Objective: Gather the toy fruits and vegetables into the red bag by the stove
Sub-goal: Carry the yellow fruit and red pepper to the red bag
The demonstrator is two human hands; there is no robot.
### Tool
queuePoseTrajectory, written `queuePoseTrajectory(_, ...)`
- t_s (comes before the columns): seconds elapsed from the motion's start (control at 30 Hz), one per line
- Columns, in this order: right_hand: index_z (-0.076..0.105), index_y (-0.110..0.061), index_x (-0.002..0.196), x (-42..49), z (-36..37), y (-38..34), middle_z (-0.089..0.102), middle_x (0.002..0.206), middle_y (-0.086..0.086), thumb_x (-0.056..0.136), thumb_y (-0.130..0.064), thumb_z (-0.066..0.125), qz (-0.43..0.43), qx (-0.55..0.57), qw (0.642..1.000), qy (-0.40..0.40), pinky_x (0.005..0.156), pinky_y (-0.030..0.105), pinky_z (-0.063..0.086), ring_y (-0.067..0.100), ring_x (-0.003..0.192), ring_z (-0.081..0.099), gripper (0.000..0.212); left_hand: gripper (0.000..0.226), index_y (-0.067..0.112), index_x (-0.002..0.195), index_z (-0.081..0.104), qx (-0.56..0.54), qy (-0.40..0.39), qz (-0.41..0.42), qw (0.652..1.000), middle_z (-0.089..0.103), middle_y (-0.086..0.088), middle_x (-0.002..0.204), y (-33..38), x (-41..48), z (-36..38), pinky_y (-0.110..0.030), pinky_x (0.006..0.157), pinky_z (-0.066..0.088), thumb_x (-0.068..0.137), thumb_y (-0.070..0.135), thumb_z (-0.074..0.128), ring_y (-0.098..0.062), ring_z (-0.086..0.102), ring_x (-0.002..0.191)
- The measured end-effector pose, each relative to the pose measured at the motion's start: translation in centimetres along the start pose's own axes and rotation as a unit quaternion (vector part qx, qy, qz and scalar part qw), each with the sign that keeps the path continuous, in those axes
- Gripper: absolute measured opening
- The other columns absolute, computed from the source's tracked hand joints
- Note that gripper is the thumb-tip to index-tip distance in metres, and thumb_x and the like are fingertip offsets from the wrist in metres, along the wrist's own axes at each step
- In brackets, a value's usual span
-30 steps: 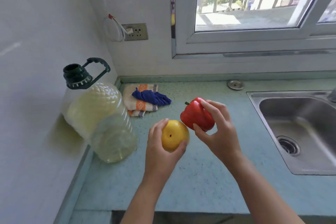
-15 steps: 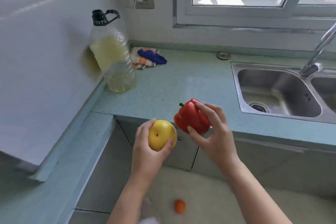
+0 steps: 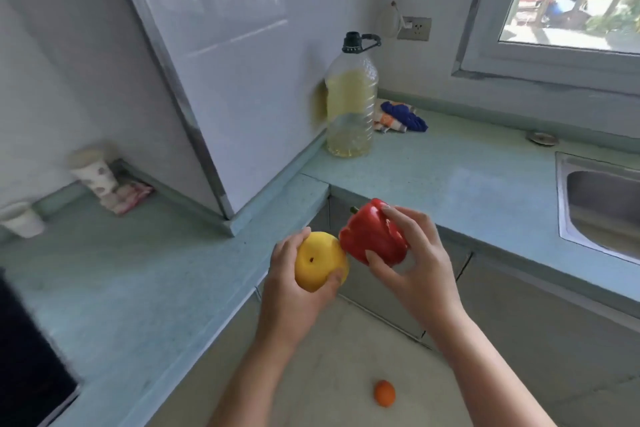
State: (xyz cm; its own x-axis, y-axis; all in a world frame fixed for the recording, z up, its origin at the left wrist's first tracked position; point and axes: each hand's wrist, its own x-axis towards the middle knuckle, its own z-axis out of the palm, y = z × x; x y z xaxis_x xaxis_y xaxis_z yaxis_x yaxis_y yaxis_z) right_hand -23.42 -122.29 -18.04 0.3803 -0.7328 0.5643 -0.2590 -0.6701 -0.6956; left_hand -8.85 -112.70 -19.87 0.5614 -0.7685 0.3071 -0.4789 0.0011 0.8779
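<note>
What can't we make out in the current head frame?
- Red bag: not in the head view at all.
- Dark slab at the left edge: cut off and blurred; can't tell if it's the stove.
- Sink: cropped by the right edge.
- Two cups far left: motion-blurred, contents unreadable.
- Yellow fruit: left hand covers its underside.
- Red pepper: far side hidden by right hand.

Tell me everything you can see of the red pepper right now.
The red pepper is a glossy, plastic-looking toy bell pepper with lobed sides and a short green stem pointing up and left. It is tilted, held in the air in front of the counter edge by the right hand, fingers over its top and thumb beneath. Its lower left side meets or nearly meets the yellow fruit in the left hand. It looks intact.
</note>
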Motion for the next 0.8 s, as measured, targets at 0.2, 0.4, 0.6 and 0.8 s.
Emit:
queuePoseTrajectory(0.2, 0.055, -0.017, 0.123, -4.5, 6.7, -8.0, 0.050, 0.117, -0.001, 0.071, -0.033, 0.063, -0.065, 0.045, 0.992, -0.103, 0.089, 0.007, 0.036, 0.005, 0.106, 0.048, 0.055, 0.063, 0.035, 0.119, 0.045, 0.037, 0.125, -0.077, 0.988, 0.044, 0.026, 0.115, -3.0, -9.2, -11.3, 0.000, 0.081, 0.035, 0.065, 0.035, 0.077, 0.021, 0.040, 0.103)
queuePoseTrajectory(0.4, 0.054, -0.019, 0.124, -11.5, 12.6, -16.6, 0.050, 0.114, -0.006, 0.069, -0.021, 0.070, -0.098, 0.106, 0.965, -0.218, 0.085, 0.004, 0.035, -0.001, 0.102, 0.048, 0.058, 0.060, 0.045, 0.115, 0.043, 0.047, 0.275, -0.160, 0.947, 0.045, 0.029, 0.113, -4.1, -21.2, -21.6, -0.010, 0.078, 0.037, 0.066, 0.037, 0.077, 0.024, 0.041, 0.099)
queuePoseTrajectory(0.6, 0.053, -0.023, 0.124, -19.3, 17.4, -25.3, 0.048, 0.115, -0.009, 0.070, -0.021, 0.070, -0.152, 0.169, 0.918, -0.325, 0.080, 0.000, 0.034, -0.004, 0.097, 0.048, 0.057, 0.062, 0.039, 0.117, 0.045, 0.077, 0.402, -0.196, 0.891, 0.047, 0.025, 0.114, -3.9, -32.6, -28.9, -0.010, 0.081, 0.039, 0.061, 0.045, 0.070, 0.017, 0.043, 0.103)
queuePoseTrajectory(0.8, 0.050, -0.026, 0.126, -26.9, 21.2, -31.9, 0.047, 0.117, -0.008, 0.072, -0.010, 0.076, -0.188, 0.209, 0.874, -0.397, 0.081, 0.005, 0.038, 0.004, 0.100, 0.049, 0.062, 0.060, 0.041, 0.115, 0.045, 0.094, 0.488, -0.247, 0.832, 0.046, 0.026, 0.113, -3.5, -43.5, -34.2, 0.001, 0.079, 0.034, 0.070, 0.024, 0.080, 0.019, 0.042, 0.101)
